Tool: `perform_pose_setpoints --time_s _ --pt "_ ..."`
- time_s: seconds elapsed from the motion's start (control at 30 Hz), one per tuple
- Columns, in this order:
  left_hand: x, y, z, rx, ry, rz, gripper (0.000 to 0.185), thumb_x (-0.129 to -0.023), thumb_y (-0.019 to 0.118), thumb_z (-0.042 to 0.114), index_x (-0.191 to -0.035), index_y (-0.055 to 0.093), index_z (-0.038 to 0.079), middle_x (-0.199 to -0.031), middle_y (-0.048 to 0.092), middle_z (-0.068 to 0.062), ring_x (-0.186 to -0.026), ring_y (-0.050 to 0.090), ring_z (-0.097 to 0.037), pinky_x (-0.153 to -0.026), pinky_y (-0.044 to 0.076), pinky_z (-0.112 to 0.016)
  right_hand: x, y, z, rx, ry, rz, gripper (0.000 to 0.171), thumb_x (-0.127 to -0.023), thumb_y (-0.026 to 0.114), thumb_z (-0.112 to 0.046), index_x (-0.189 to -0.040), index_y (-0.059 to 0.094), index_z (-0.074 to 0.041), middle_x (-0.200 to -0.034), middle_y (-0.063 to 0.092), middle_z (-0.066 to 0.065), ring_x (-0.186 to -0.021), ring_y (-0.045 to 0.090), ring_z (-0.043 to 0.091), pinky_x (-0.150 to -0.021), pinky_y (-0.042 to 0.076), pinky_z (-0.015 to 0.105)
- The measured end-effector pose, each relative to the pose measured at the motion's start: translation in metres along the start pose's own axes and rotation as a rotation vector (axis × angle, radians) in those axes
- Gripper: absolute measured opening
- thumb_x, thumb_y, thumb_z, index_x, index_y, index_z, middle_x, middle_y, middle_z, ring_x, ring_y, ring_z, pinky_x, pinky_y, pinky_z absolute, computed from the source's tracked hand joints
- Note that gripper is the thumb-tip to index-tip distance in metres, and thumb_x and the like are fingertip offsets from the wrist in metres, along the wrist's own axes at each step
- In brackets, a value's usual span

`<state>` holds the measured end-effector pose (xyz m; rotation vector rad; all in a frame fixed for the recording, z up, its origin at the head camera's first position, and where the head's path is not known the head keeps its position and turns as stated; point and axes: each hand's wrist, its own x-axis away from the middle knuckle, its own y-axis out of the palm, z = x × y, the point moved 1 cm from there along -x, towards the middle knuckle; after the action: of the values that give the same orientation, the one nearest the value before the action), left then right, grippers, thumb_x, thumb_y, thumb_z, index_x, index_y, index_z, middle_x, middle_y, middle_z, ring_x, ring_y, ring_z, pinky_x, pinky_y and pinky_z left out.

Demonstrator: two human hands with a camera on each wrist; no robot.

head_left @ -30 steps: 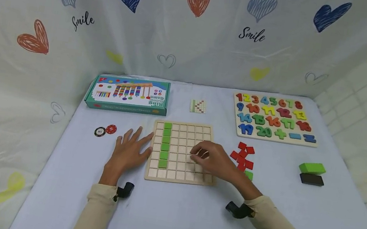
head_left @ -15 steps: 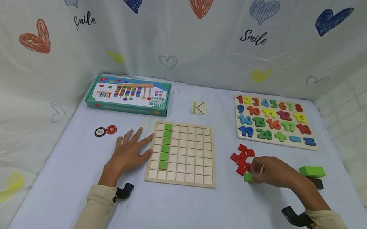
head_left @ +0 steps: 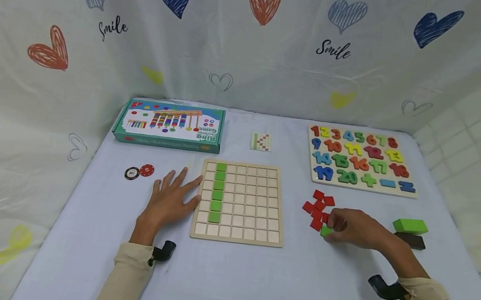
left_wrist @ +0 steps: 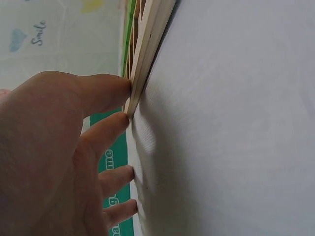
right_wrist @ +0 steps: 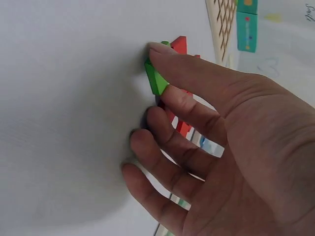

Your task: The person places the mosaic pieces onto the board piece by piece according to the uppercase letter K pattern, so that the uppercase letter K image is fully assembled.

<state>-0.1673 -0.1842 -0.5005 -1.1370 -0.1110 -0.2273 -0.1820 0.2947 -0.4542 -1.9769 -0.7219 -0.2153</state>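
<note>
1. A person has both hands over a white desk (head_left: 218,293). The wooden board (head_left: 235,240) lies between the far and near edges, a little closer to the left edge.
2. Done: a line of green squares (head_left: 218,185) sits on the board. It starts at the far edge, second row in from the left edge, and stops one square short of the near edge.
3. Left to do: the other squares are plain wood. The red tiles (head_left: 318,205) are in a loose pile between the board's right edge and the desk's right edge. No red is on the board.
4. The right hand (head_left: 357,229) pinches a green tile (right_wrist: 158,82) with thumb and pointer, beside the pile. I can't tell if the tile is off the desk.
5. The left hand (head_left: 169,203) has its fingers spread wide. Its thumb and pointer touch the board's left edge.
6. A little card (head_left: 261,142) near the desk's far edge shows green and red squares. If that's the pattern, I'd guess the green is nearly done and the red not begun.
</note>
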Motion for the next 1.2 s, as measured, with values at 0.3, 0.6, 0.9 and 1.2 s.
perform_pose_setpoints --time_s 0.3,0.6,0.9,1.2 --pt "0.001 0.001 0.000 -0.008 0.006 0.007 0.063 -0.106 0.055 0.048 -0.165 0.040 0.032 -0.178 0.014 -0.013 -0.163 0.006 -0.046 -0.125 0.006 -0.075 -0.001 0.002 -0.003 -0.032 0.001 0.009 0.036 -0.083 0.092 -0.023 -0.104 0.066 -0.008 -0.093 0.065 0.001 -0.090 0.059 0.020 -0.074 0.055 0.032" --pt "0.001 0.001 0.000 -0.010 0.008 0.011 0.063 -0.106 0.054 0.048 -0.165 0.040 0.031 -0.178 0.014 -0.013 -0.163 0.006 -0.046 -0.125 0.005 -0.075 0.001 0.003 -0.004 -0.054 -0.004 0.016 0.035 -0.084 0.091 -0.023 -0.103 0.066 -0.008 -0.092 0.065 0.001 -0.089 0.058 0.020 -0.073 0.054 0.032" --pt "0.001 0.000 0.000 -0.012 -0.002 -0.003 0.064 -0.106 0.055 0.048 -0.165 0.040 0.032 -0.178 0.014 -0.012 -0.163 0.006 -0.045 -0.125 0.005 -0.075 0.002 0.005 -0.003 -0.050 0.013 0.030 0.038 -0.084 0.092 -0.023 -0.104 0.065 -0.007 -0.096 0.066 0.003 -0.092 0.059 0.020 -0.077 0.056 0.034" --pt "0.001 0.000 0.001 -0.001 -0.004 -0.005 0.064 -0.106 0.055 0.048 -0.165 0.040 0.031 -0.178 0.014 -0.012 -0.163 0.005 -0.045 -0.125 0.004 -0.074 0.003 0.002 0.008 -0.100 0.021 0.024 0.031 -0.088 0.088 -0.025 -0.101 0.064 -0.009 -0.096 0.069 0.001 -0.092 0.061 0.020 -0.077 0.057 0.031"
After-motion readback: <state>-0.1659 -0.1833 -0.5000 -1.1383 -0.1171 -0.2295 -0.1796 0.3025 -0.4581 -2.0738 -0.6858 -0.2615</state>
